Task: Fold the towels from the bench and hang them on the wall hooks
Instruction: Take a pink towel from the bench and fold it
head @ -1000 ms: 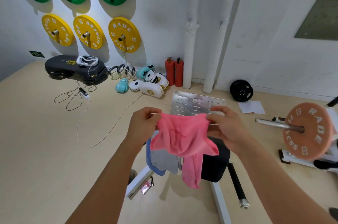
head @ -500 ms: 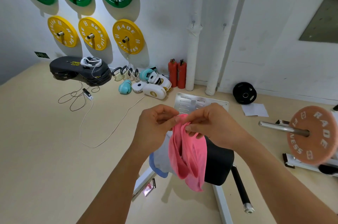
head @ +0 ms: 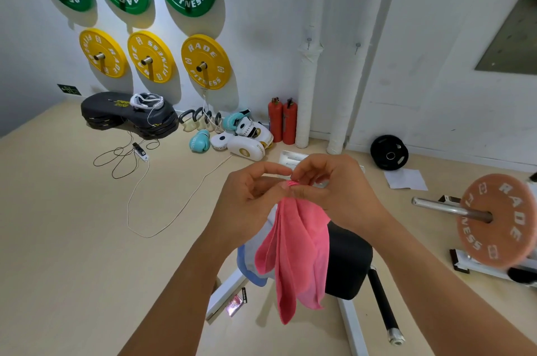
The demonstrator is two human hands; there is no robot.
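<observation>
A pink towel [head: 296, 251] hangs folded in half lengthwise in front of me, its top corners bunched together. My left hand [head: 247, 204] and my right hand [head: 328, 190] meet at that top edge and both pinch it. Below and behind the towel stands the black padded bench [head: 348, 262] on a white frame. A blue and grey towel [head: 250, 262] lies draped over the bench's left side, mostly hidden by the pink one. Two small hooks [head: 358, 46] show on the white wall beside the pipes.
A barbell with a pink plate [head: 494, 222] juts in from the right. Green and yellow plates [head: 205, 62] hang on the wall. Boxing gloves and pads [head: 244, 140], two red extinguishers [head: 282, 120], a black plate [head: 389, 153], black mats and loose cables lie along the floor by the wall.
My hands came together from holding the pink towel spread wide, so its two top corners now meet and the towel hangs doubled. The view has shifted slightly downward.
</observation>
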